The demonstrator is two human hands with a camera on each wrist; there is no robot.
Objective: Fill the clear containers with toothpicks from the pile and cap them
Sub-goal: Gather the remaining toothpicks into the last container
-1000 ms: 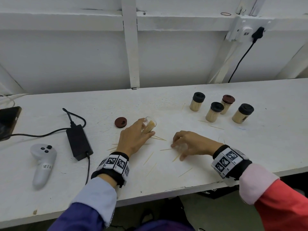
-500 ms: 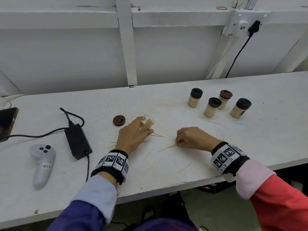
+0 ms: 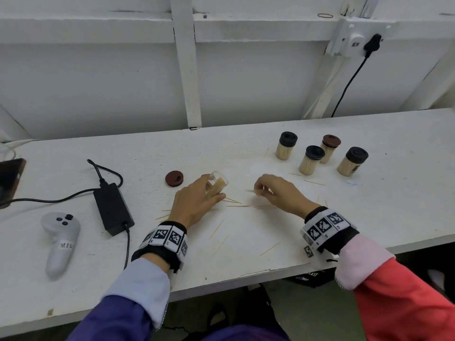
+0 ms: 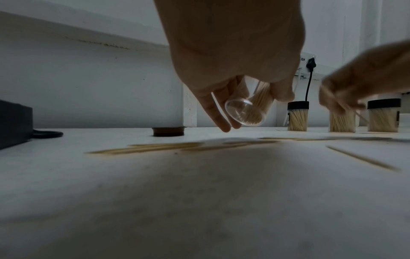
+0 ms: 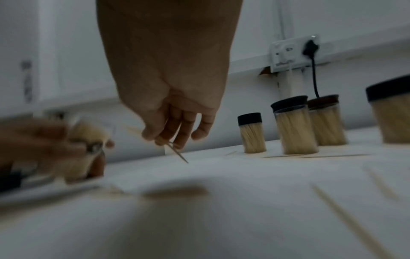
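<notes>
My left hand (image 3: pixel 197 200) grips a clear container (image 3: pixel 218 184) partly filled with toothpicks, tilted with its open mouth facing up and right, just above the white table (image 3: pixel 246 257). The left wrist view shows the clear container (image 4: pixel 246 109) from its base, between my fingers (image 4: pixel 218 112). To its right, my right hand (image 3: pixel 273 190) is lifted off the table and pinches a toothpick (image 5: pixel 177 153) whose tip points toward the container. Loose toothpicks (image 3: pixel 236 205) lie scattered between and in front of both hands. A brown cap (image 3: pixel 174 178) lies flat left of the container.
Several capped, filled containers (image 3: pixel 311 159) stand at the back right. A black power adapter (image 3: pixel 113 209) with its cable and a white controller (image 3: pixel 60 242) lie to the left. A dark phone (image 3: pixel 9 179) sits at the far left edge. A wall socket (image 3: pixel 352 41) holds a plug.
My right hand has picked a toothpick off the table and lifted up and left toward the container. My left hand has kept holding the tilted container in the same place.
</notes>
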